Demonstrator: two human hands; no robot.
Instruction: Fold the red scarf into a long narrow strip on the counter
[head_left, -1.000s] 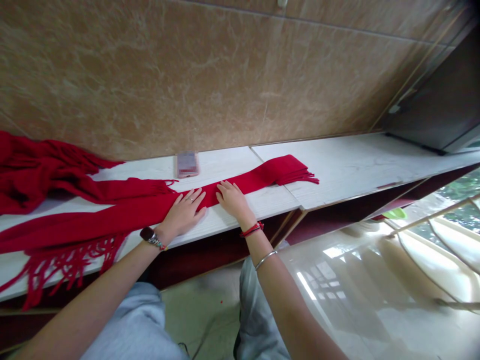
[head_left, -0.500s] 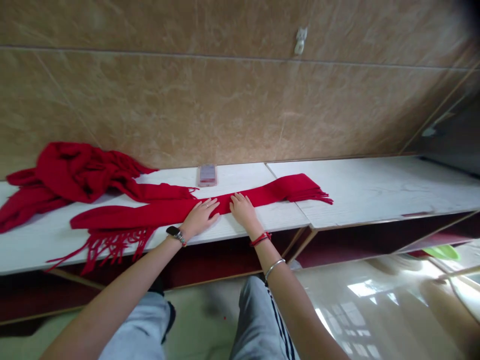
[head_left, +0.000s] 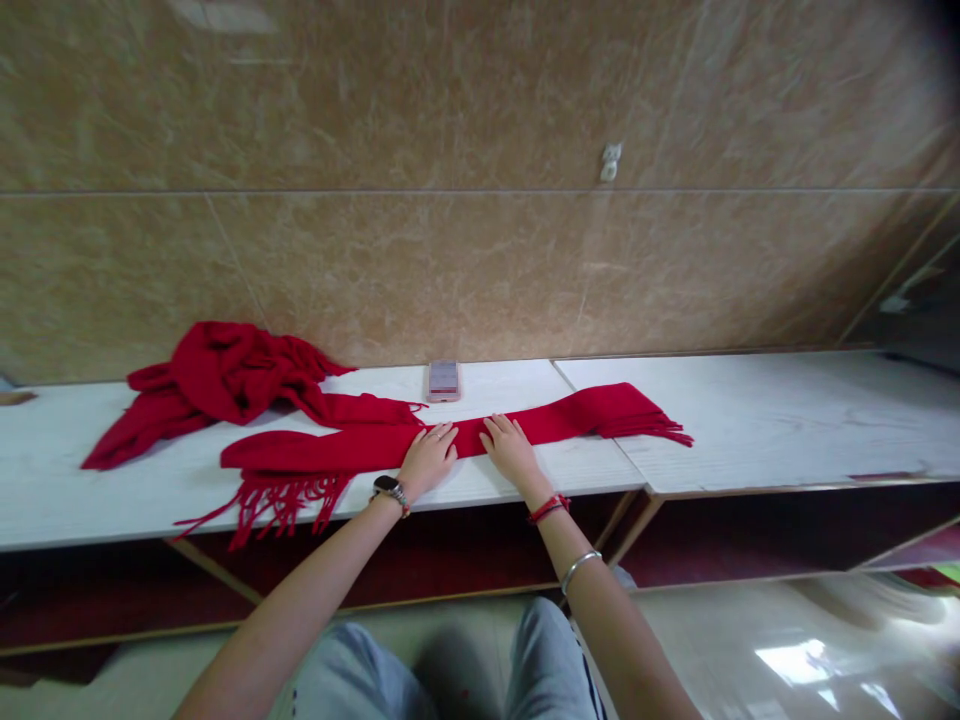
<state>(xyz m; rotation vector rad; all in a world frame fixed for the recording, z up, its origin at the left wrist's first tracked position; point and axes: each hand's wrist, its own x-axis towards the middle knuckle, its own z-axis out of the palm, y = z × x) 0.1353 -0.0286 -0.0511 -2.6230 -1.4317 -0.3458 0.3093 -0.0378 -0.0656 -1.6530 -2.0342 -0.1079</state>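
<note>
A red fringed scarf lies folded into a long narrow strip along the white counter. One fringe hangs loose toward the front edge on the left; the other end's fringe points right. My left hand rests flat on the middle of the strip, fingers stretched out. Just to its right, my right hand also lies flat on the cloth, its fingers extended. Behind the strip on the left sits a crumpled heap of red cloth with fringe, its tail reaching close to the strip.
A phone lies near the wall behind my hands. The tiled wall bounds the counter at the back, with a small white hook on it. Beneath the counter are open shelves, and a glossy floor shows below.
My view has tilted up and shifted left, so everything sits lower and further right in the picture. Both hands stay on the scarf in about the same place.
</note>
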